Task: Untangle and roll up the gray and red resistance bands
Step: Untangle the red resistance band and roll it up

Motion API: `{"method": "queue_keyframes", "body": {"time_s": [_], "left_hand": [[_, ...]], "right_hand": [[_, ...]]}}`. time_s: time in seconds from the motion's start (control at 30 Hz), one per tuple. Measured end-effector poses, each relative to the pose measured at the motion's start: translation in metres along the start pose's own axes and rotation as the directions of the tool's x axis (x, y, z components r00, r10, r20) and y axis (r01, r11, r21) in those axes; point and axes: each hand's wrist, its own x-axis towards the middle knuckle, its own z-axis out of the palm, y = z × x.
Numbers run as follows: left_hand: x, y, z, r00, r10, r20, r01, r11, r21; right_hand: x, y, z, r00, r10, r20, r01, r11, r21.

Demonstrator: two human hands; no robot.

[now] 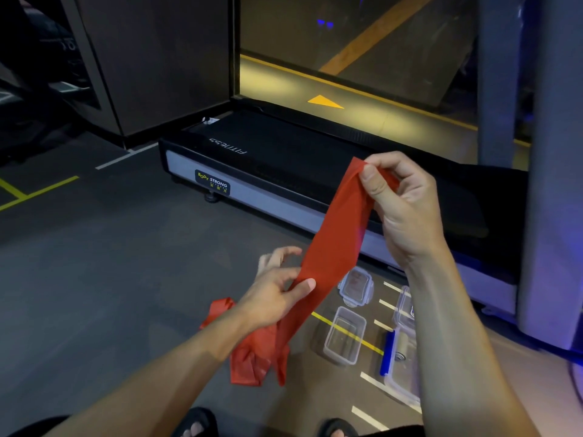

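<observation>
A flat red resistance band (pixel 337 234) stretches diagonally between my hands. My right hand (pixel 400 203) pinches its upper end between thumb and fingers, held high at the right. Lower down, my left hand (pixel 277 294) grips the band about midway, thumb on top. Below my left hand the rest of the band hangs down in crumpled folds toward the floor. A rolled greyish band (pixel 403 348) seems to lie inside a clear box at the right; I cannot tell for sure.
A black treadmill deck (pixel 284 159) lies ahead on the grey floor. Clear plastic containers (pixel 345 334) and a lid (pixel 356 287) sit on the floor at the right, one box with a blue clip (pixel 387 353). My sandalled feet (pixel 198 424) show at the bottom edge.
</observation>
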Motion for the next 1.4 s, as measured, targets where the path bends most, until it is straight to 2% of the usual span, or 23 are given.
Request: {"method": "queue_keyframes", "body": {"time_s": [0.17,0.3,0.4,0.53,0.63,0.8,0.9,0.97,1.07,1.13,1.23,1.4], "left_hand": [[0.003,0.009,-0.003,0.997,-0.03,0.065,0.044,0.973,-0.228],[0.004,0.005,-0.008,0.998,-0.05,-0.035,0.045,0.988,-0.15],[0.002,0.006,-0.017,0.999,-0.042,-0.009,0.04,0.99,-0.138],[0.002,0.006,-0.025,1.0,-0.025,0.009,0.027,0.977,-0.212],[0.001,0.005,-0.025,0.998,-0.058,0.006,0.056,0.942,-0.331],[0.003,-0.003,-0.029,0.995,-0.093,0.028,0.097,0.965,-0.243],[0.006,-0.009,-0.028,0.991,-0.126,0.054,0.133,0.977,-0.166],[0.007,-0.01,-0.028,0.983,-0.136,0.127,0.155,0.975,-0.157],[0.01,0.004,-0.024,0.959,-0.142,0.245,0.21,0.936,-0.281],[0.014,0.022,-0.021,0.962,-0.086,0.261,0.193,0.887,-0.419],[0.024,0.049,-0.024,0.986,0.032,0.163,0.065,0.83,-0.555],[0.034,0.087,-0.046,0.991,0.116,-0.059,-0.125,0.722,-0.68]], "right_hand": [[0.001,-0.002,-0.009,1.0,-0.001,-0.007,0.001,1.0,-0.015],[0.003,0.002,-0.022,0.99,-0.042,-0.134,0.026,0.993,-0.115],[0.003,0.01,-0.033,0.962,-0.063,-0.264,0.014,0.983,-0.182],[0.003,0.021,-0.044,0.907,-0.079,-0.414,-0.029,0.968,-0.249],[0.002,0.028,-0.047,0.888,-0.104,-0.448,-0.045,0.95,-0.309],[-0.001,0.034,-0.049,0.888,-0.095,-0.45,-0.084,0.928,-0.362],[-0.003,0.032,-0.046,0.894,-0.1,-0.437,-0.077,0.925,-0.371],[-0.005,0.03,-0.039,0.904,-0.104,-0.414,-0.062,0.928,-0.368],[-0.007,0.025,-0.027,0.946,-0.086,-0.314,-0.034,0.933,-0.359],[-0.009,0.023,-0.019,0.976,-0.081,-0.201,0.001,0.93,-0.368],[-0.014,0.022,-0.009,0.996,-0.065,-0.063,0.037,0.925,-0.379],[-0.02,0.02,-0.003,0.999,-0.043,0.019,0.047,0.926,-0.374]]}}
